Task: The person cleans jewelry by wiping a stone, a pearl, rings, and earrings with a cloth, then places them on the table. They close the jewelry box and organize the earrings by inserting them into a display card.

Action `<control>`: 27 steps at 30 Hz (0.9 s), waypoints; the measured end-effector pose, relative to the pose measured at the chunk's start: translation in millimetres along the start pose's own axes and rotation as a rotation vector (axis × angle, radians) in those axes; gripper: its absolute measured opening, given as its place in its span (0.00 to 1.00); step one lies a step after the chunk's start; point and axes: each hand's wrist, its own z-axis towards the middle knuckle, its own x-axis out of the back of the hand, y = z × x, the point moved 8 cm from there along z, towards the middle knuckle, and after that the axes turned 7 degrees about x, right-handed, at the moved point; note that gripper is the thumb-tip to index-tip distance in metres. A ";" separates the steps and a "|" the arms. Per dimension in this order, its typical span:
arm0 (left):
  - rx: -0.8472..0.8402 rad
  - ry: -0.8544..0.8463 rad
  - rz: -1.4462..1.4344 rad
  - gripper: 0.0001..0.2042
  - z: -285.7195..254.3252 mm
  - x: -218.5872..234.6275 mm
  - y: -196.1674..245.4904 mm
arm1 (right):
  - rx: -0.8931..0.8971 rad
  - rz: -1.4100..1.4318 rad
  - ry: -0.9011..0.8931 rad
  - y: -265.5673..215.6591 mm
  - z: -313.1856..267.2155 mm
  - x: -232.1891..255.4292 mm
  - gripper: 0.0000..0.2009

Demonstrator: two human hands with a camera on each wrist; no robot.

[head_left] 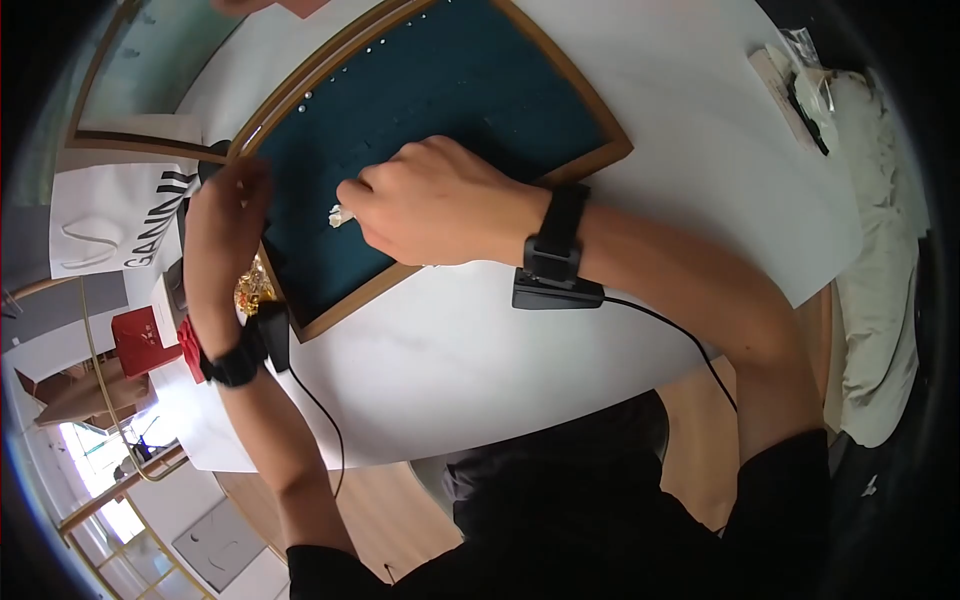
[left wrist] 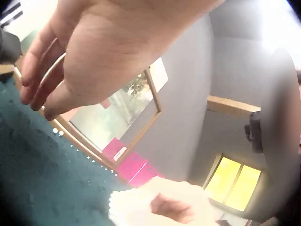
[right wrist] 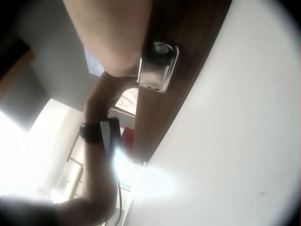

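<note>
A wooden frame (head_left: 590,165) holds a dark teal cloth board (head_left: 470,80), with small white beads (head_left: 305,102) strung out along its far-left side. My right hand (head_left: 440,205) is over the board's near part, its fingers curled. From its fingertips pokes a small white piece with a bumpy edge (head_left: 340,216), pinched there. The left wrist view shows that bumpy edge as beadlike (left wrist: 114,205); the rest is hidden in the hand. My left hand (head_left: 225,215) hovers at the frame's left corner, blurred. Its fingers (left wrist: 37,89) extend loosely near the bead row, thumb close to the fingertips.
Gold shiny wrapping (head_left: 253,285) lies beside the frame's left corner, near a red box (head_left: 145,340) and a white paper bag (head_left: 100,220). A second frame (head_left: 150,143) stands far left. Another person's hand (head_left: 240,5) shows at the top. A shiny metal fitting (right wrist: 159,66) sits on the wood.
</note>
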 end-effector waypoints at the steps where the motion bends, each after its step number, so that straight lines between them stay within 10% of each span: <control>1: -0.073 0.110 0.022 0.12 12.1 1.4 7.9 | -0.004 -0.001 -0.045 0.5 1.4 -3.1 0.06; 27: -0.278 0.318 0.327 0.09 77.7 -21.6 71.2 | 0.066 0.020 0.036 -3.5 0.3 -0.4 0.04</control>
